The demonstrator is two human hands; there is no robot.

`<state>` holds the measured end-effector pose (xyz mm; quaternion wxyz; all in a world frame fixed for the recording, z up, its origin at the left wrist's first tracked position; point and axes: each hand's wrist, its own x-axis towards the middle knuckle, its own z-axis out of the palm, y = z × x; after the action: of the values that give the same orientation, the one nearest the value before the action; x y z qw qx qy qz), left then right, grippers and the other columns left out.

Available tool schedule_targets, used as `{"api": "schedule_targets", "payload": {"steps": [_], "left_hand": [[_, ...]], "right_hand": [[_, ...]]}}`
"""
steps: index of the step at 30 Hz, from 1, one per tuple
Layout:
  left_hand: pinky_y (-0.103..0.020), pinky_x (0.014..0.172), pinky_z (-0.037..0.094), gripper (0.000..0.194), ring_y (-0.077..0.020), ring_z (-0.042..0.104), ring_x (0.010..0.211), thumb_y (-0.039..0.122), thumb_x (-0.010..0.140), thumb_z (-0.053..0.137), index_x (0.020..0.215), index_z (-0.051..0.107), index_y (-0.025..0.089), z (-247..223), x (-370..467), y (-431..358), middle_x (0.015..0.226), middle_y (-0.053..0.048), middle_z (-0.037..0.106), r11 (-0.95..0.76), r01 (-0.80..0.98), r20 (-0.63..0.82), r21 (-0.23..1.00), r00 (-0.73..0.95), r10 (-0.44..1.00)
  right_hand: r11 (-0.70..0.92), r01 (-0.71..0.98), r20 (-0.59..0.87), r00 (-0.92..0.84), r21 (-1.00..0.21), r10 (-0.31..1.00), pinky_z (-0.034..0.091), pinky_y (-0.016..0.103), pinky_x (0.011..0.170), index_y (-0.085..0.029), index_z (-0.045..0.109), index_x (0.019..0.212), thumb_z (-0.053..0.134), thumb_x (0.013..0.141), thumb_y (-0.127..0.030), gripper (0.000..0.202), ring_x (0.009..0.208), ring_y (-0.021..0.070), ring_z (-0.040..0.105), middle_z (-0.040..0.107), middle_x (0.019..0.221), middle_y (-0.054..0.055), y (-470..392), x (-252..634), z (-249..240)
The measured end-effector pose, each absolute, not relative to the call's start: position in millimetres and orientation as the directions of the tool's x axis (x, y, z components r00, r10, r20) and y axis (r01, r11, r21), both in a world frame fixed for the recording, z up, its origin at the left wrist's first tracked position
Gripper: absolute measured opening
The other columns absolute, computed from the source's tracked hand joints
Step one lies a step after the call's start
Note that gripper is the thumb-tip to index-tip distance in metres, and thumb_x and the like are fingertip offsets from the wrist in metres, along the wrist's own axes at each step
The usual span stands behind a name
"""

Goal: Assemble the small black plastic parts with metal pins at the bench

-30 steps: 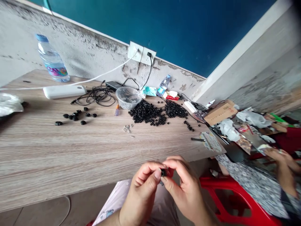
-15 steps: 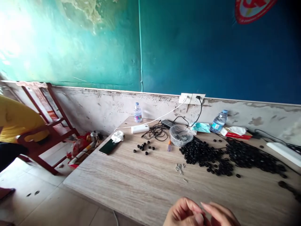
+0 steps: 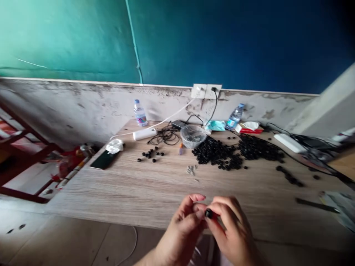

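Observation:
Both my hands meet at the table's front edge, fingertips nearly touching. Thumb and forefinger of my right hand [image 3: 229,225] pinch a small round black part [image 3: 208,213]. Beside it my left hand [image 3: 188,221] has its fingers curled and thumb pressed in; anything between them is too small to make out. Beyond the hands lie small silvery pins [image 3: 191,170] on the wooden table [image 3: 124,192]. Large heaps of black parts [image 3: 212,149] are behind them to the right, and several loose black parts [image 3: 149,153] to the left.
A clear plastic bowl [image 3: 193,136], a small orange-capped bottle [image 3: 181,149], tangled black cable [image 3: 166,135], a phone [image 3: 103,160] under crumpled tissue, two water bottles [image 3: 140,113] [image 3: 235,116] and a tissue box [image 3: 249,128] stand or lie farther back. A wooden chair [image 3: 16,159] is at left.
The view has turned right and downward. My hands now show more fully, nearer the middle, and the black part between the fingers has come into sight. The person in yellow has left the view.

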<state>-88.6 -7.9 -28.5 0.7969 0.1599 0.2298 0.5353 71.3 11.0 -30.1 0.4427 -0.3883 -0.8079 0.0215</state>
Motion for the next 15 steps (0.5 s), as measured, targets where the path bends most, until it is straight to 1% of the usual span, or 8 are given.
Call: {"api": "schedule_targets", "payload": {"steps": [2,4,7,10,12,13,15], "left_hand": [[-0.028,0.090,0.043,0.020,-0.0129,0.061,0.090,0.018,0.090,0.072,0.109,0.066,0.019,-23.1,-88.0,-8.2,0.090,-0.002,0.065,0.367,-0.773,-0.200,0.518,0.308,0.930],[-0.026,0.089,0.043,0.016,-0.0116,0.059,0.088,0.017,0.091,0.071,0.106,0.066,0.019,-21.7,-86.9,-8.0,0.089,-0.001,0.064,0.357,-0.771,-0.192,0.527,0.302,0.934],[-0.027,0.089,0.044,0.017,-0.0124,0.059,0.090,0.017,0.090,0.072,0.105,0.066,0.019,-21.1,-85.0,-9.3,0.092,-0.002,0.064,0.364,-0.767,-0.189,0.528,0.312,0.931],[-0.028,0.088,0.044,0.018,-0.0132,0.061,0.089,0.019,0.087,0.075,0.103,0.067,0.020,-20.8,-82.3,-12.3,0.091,-0.002,0.065,0.381,-0.774,-0.210,0.505,0.318,0.924],[-0.028,0.086,0.045,0.021,-0.0135,0.062,0.086,0.021,0.083,0.080,0.100,0.068,0.021,-24.6,-80.5,-13.4,0.088,-0.002,0.065,0.387,-0.783,-0.213,0.487,0.323,0.922],[-0.028,0.084,0.045,0.024,-0.0138,0.062,0.084,0.023,0.079,0.083,0.098,0.069,0.022,-28.4,-80.5,-12.5,0.086,-0.002,0.065,0.381,-0.787,-0.204,0.484,0.322,0.924],[-0.027,0.077,0.045,0.034,-0.0146,0.063,0.080,0.029,0.071,0.089,0.098,0.070,0.022,-38.4,-85.3,-6.3,0.082,-0.001,0.065,0.342,-0.776,-0.176,0.529,0.294,0.939]], "right_hand": [[0.693,0.621,0.665,-0.346,-0.365,0.661,0.052,0.035,0.079,-0.020,0.061,0.104,0.061,0.095,-0.018,0.009,0.085,0.0201,0.064,0.067,0.096,0.007,10.8,72.7,-19.7],[0.695,0.627,0.648,-0.373,-0.352,0.664,0.049,0.037,0.083,-0.018,0.061,0.109,0.062,0.095,-0.016,0.014,0.088,0.0201,0.062,0.067,0.101,0.008,9.4,72.7,-12.4],[0.716,0.606,0.650,-0.397,-0.345,0.649,0.046,0.038,0.087,-0.017,0.062,0.111,0.060,0.094,-0.011,0.018,0.090,0.0202,0.061,0.067,0.104,0.008,5.7,71.8,-7.2],[0.745,0.583,0.678,-0.406,-0.324,0.612,0.046,0.039,0.089,-0.016,0.063,0.108,0.055,0.095,-0.009,0.017,0.089,0.0199,0.062,0.068,0.102,0.008,4.1,70.3,-9.0],[0.746,0.595,0.700,-0.395,-0.299,0.595,0.048,0.036,0.086,-0.017,0.063,0.105,0.052,0.098,-0.013,0.014,0.086,0.0192,0.064,0.069,0.100,0.008,5.9,69.4,-15.2],[0.744,0.610,0.712,-0.391,-0.274,0.583,0.049,0.035,0.083,-0.017,0.064,0.106,0.051,0.100,-0.018,0.014,0.085,0.0192,0.065,0.070,0.100,0.008,7.9,69.2,-20.2],[0.735,0.648,0.736,-0.395,-0.201,0.550,0.052,0.033,0.078,-0.018,0.064,0.116,0.052,0.102,-0.033,0.024,0.088,0.0204,0.068,0.072,0.106,0.009,14.1,69.8,-33.7]]}}
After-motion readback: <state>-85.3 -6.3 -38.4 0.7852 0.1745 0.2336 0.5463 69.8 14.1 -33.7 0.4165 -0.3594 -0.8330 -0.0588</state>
